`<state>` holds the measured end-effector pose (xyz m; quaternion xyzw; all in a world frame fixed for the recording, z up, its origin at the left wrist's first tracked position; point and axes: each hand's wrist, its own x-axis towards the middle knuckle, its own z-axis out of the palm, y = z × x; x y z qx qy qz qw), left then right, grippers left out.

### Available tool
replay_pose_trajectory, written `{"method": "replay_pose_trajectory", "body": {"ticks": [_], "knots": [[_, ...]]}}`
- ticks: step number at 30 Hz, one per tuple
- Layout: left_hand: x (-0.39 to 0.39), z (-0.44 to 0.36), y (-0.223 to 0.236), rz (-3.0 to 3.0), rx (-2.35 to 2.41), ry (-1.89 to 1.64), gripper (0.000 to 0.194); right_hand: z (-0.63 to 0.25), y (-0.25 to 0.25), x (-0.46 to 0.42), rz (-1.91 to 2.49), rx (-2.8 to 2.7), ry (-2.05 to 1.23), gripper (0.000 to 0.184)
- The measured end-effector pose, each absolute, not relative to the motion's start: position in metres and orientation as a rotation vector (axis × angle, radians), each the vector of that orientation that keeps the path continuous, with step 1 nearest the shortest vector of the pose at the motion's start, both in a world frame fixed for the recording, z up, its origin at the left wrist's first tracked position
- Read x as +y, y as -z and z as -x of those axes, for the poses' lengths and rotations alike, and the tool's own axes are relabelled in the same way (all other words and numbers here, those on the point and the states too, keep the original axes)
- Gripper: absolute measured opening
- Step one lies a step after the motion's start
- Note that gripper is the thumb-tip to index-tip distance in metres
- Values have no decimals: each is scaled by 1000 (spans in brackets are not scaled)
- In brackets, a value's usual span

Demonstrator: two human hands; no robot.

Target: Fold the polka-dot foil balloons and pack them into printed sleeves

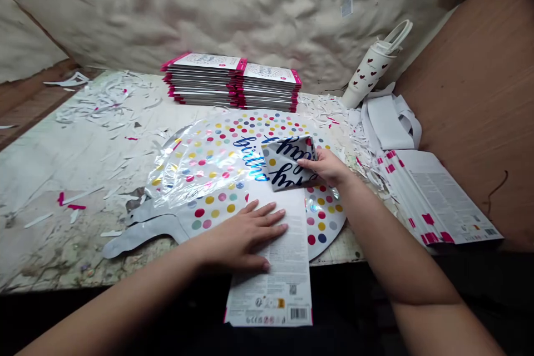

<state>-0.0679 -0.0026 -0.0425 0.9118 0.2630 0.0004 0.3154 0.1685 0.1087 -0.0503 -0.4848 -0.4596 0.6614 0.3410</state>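
Observation:
A flat silver foil balloon point(217, 172) with coloured dots and blue script lies on the worktable. A white printed card point(279, 272) rests on its near side and hangs over the table edge. My left hand point(244, 236) lies flat on the card, fingers stretched out, pressing it down. My right hand point(327, 167) pinches the balloon's right edge and holds that folded flap point(287, 161) over the card's top. The balloon's grey tail point(137, 233) points left.
Two stacks of pink-edged packaged cards point(231, 80) stand at the back. More loose cards point(434, 197) fan out at the right. A white cup with hearts point(369, 75) leans near the wall. Paper scraps point(104, 100) litter the scuffed table point(62, 167).

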Motion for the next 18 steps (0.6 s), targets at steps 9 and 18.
{"method": "replay_pose_trajectory", "body": {"ticks": [9,18], "knots": [[15,40,48,-2555,1360,-178,45,-174,48,122,1329,-1316,-1814,32],[18,31,47,-2424,1408,-145,54,-183,60,106,1337,-1285,-1735,35]]}}
